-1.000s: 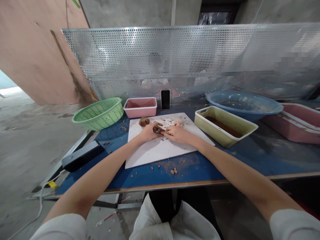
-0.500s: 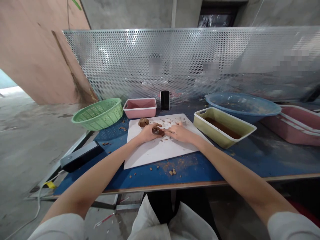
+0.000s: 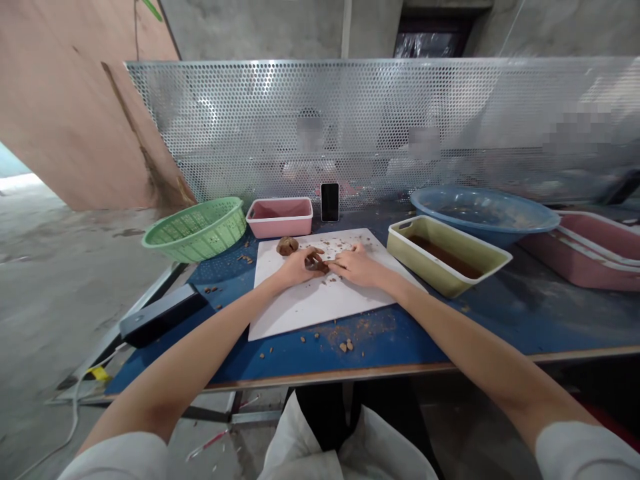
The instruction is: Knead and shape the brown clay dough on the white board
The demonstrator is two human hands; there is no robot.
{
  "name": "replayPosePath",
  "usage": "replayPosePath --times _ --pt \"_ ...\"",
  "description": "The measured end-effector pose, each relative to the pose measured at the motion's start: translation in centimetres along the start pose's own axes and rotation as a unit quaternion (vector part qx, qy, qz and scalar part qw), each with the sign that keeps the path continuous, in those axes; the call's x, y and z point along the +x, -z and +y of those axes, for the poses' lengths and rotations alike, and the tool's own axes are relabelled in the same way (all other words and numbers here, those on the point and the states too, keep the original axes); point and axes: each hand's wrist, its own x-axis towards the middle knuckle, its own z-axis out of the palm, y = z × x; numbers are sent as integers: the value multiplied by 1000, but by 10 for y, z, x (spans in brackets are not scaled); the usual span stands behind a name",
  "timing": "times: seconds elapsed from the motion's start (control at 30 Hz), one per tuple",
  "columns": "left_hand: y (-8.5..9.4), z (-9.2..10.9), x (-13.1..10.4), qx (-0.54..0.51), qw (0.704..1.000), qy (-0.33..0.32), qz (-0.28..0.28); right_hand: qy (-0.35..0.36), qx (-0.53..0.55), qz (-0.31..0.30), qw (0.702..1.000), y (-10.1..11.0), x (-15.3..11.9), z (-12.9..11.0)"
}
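Observation:
On a white board [image 3: 285, 313] my left hand [image 3: 297, 269] curls its fingers around a small piece of brown clay [image 3: 321, 266]. From the other side my right hand [image 3: 359, 268] presses its fingers against the right end of that piece. Its fingers are closed at the clay, and part of the piece is hidden by both hands. A rounder, cracked lump of clay [image 3: 287, 246] rests on the board just behind my left hand. Crumbs [image 3: 332, 280] of the same brown stuff are scattered about the board.
A green basket [image 3: 200, 230], a pink tub [image 3: 280, 227] and a phone [image 3: 330, 202] stand behind the board. To the right are an olive tub [image 3: 453, 283] with brown liquid, a blue basin [image 3: 485, 230] and pink tubs [image 3: 565, 257]. A dark box [image 3: 163, 317] sits left.
Both hands stay at the same spot on the clay, with only a slight shift of the fingers. The lump and containers have not moved.

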Motion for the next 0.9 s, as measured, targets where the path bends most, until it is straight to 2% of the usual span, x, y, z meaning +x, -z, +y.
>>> replayPosePath --times 0.17,0.43,0.7,0.9 --pt "0 -4 0 -5 1000 2 8 22 27 3 999 -8 5 3" --pt "1 1 -1 -8 1000 -1 -2 -9 46 -13 999 -13 7 -6" --pt "2 1 -1 -6 1000 3 2 0 18 47 999 -11 5 -15" --pt "1 0 -1 -11 1000 4 -9 -37 50 18 998 -16 8 -21"
